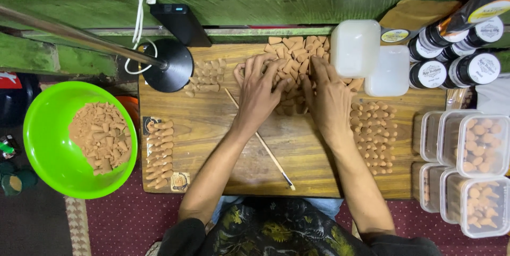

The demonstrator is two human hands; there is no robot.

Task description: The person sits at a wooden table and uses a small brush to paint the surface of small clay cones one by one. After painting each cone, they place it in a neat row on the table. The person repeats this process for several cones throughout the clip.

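Both hands rest on a heap of small tan cone-shaped pieces (295, 49) at the far middle of a wooden board (223, 128). My left hand (258, 91) lies palm down with fingers spread over the left side of the heap. Beside it, my right hand (328, 96) covers the right side of the heap, fingers spread too. Neither hand visibly grips a piece. A thin brush (265, 147) lies diagonally on the board under my left forearm.
A green bowl (40, 128) of cone pieces sits left. Rows of cones lie at the board's left (159, 152) and right (374, 136). A black lamp base (170, 65), white containers (355, 48), dark jars (462, 57) and clear boxes of cones (481, 147) surround the board.
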